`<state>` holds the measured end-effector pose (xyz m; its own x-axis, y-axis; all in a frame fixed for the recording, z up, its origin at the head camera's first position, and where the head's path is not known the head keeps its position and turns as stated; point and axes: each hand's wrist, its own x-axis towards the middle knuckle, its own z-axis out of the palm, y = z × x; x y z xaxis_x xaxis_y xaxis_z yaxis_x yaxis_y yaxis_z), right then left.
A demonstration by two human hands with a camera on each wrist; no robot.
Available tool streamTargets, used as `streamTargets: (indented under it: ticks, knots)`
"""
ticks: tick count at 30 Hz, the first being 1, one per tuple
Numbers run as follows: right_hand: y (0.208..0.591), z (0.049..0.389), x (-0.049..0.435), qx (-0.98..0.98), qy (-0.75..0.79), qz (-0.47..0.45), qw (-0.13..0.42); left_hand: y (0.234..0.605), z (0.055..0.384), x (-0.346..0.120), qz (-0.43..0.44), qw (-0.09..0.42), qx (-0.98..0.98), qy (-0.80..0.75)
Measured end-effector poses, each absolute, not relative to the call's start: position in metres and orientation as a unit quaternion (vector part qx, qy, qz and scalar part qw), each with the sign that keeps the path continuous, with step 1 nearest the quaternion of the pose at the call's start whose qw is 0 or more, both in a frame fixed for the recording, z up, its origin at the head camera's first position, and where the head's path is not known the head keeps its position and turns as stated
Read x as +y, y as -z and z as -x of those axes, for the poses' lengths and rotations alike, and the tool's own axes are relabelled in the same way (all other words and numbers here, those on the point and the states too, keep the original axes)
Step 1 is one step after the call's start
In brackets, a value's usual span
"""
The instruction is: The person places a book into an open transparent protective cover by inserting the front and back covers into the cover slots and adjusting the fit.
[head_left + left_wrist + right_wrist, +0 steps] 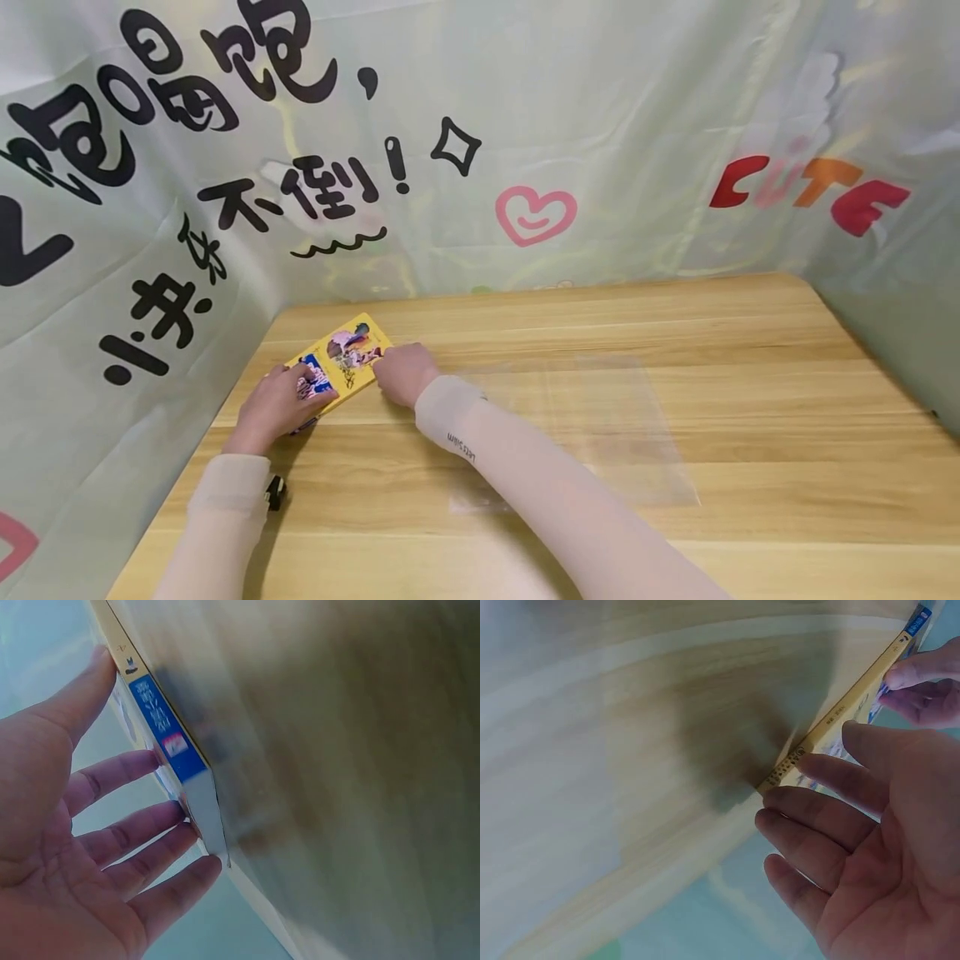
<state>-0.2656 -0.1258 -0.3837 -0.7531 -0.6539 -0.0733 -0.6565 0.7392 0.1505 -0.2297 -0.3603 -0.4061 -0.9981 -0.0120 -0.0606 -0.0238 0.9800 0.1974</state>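
Observation:
A thick yellow book with colourful drawings and a blue panel on its cover lies flat at the left of the table, turned at an angle. My left hand rests over its left end. In the left wrist view, the fingers are spread and nearly straight, their tips against the cover and the end, with the thumb by the spine. At the book's other end is my right hand. Its fingers are loosely bent, fingertips right at the yellow spine's corner in the right wrist view.
Clear plastic sheets lie on the wooden table, partly under the right forearm. A printed cloth with black characters, a pink heart and coloured letters hangs behind and beside the table. A small black device sits at the left wrist.

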Motion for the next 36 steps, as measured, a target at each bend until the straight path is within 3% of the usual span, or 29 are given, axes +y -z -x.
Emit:
streamTargets:
  ticks: [36]
  knots:
    - [0.375,0.225,-0.144,0.911,-0.073,0.404,0.028,0.402,0.239,-0.372,-0.033,0.056,0.993,-0.097]
